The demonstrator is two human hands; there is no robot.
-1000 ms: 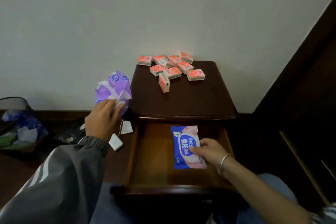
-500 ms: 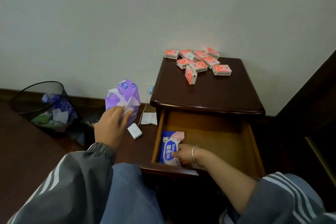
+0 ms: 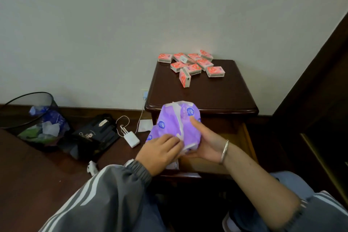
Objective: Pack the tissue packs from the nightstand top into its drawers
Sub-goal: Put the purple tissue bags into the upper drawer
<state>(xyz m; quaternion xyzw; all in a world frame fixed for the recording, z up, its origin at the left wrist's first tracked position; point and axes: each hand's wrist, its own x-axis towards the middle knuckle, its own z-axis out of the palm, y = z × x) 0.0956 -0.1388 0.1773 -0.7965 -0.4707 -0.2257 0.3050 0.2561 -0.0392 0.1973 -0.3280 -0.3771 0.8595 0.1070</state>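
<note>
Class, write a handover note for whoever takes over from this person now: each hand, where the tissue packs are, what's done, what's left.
The left hand pinches the purple pack; right hand holds it from the other side, above the open drawer.
The pink packs lie clustered at the back of the nightstand top.
Done: drawer open, purple pack in hand.
Left: stow the purple pack, then the pink packs.

A dark mesh wastebasket (image 3: 13, 117) stands on the dark wooden floor (image 3: 28, 175) against the pale wall (image 3: 113, 24), holding crumpled blue, white and green wrappers (image 3: 45, 128). Just right of it lies a black box with pale lettering (image 3: 94, 135). Beyond that, a white charger (image 3: 131, 138) rests on the floor, its cable (image 3: 140, 118) running up to a wall outlet (image 3: 144, 94).
</note>
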